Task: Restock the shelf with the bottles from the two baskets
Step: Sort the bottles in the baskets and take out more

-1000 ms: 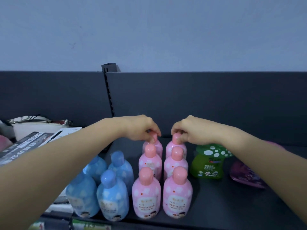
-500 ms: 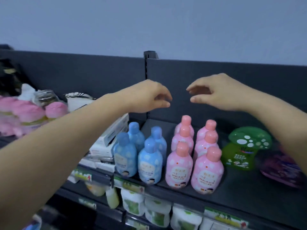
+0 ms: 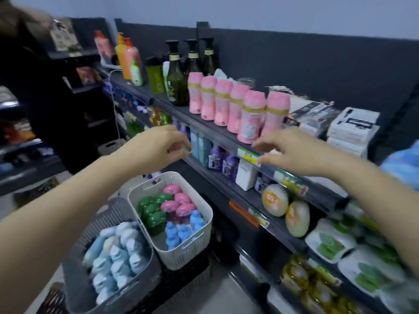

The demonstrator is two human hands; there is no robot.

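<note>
Two baskets stand on the floor at lower left. The white basket [image 3: 199, 245] holds green mushroom bottles [image 3: 152, 211], pink ones [image 3: 179, 202] and small blue bottles [image 3: 181, 232]. The grey basket [image 3: 79, 288] holds several pale blue bottles [image 3: 118, 252]. My left hand [image 3: 158, 148] hovers above the white basket with fingers loosely curled and nothing in it. My right hand [image 3: 292, 152] hangs in front of the shelf edge [image 3: 226, 141], fingers relaxed, empty. The blue bottles [image 3: 405, 164] on the shelf show only at the right edge.
The top shelf carries pink canisters [image 3: 233, 107], dark pump bottles [image 3: 176, 82] and white boxes [image 3: 353, 130]. Lower shelves hold purple pouches [image 3: 217, 157], round yellow packs [image 3: 285, 205] and green-white refill bags [image 3: 335, 243]. A dark rack [image 3: 22, 155] stands at the left.
Both hands let go of the pink bottles at the back of the shelf and drew away. The view swung left and down, bringing the two baskets into sight.
</note>
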